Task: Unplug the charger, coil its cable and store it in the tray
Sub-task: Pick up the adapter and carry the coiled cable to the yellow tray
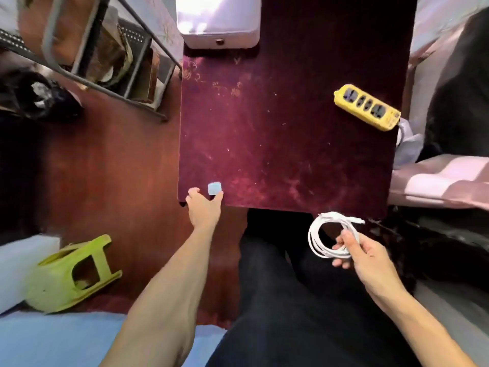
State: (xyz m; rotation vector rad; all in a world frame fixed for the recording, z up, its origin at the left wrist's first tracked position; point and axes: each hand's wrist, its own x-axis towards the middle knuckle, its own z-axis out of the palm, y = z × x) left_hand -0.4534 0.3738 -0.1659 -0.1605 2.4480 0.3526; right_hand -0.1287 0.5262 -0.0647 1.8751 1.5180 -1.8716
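Note:
A small white charger block (214,188) sits near the front left corner of the dark red table (277,133). My left hand (203,207) lies at the table's edge with its fingertips touching the block. My right hand (362,254) is below the table's front edge and holds the white cable (321,239), which is wound into a loose ring with its plug end sticking out to the right. A yellow power strip (367,107) lies at the table's right edge with its sockets bare. A white tray (218,22) stands at the table's far end.
A metal rack (105,62) with clutter stands left of the table. A green plastic stool (71,274) lies tipped over on the floor at lower left. Bedding (444,181) is on the right. My dark trouser legs (291,300) fill the bottom centre.

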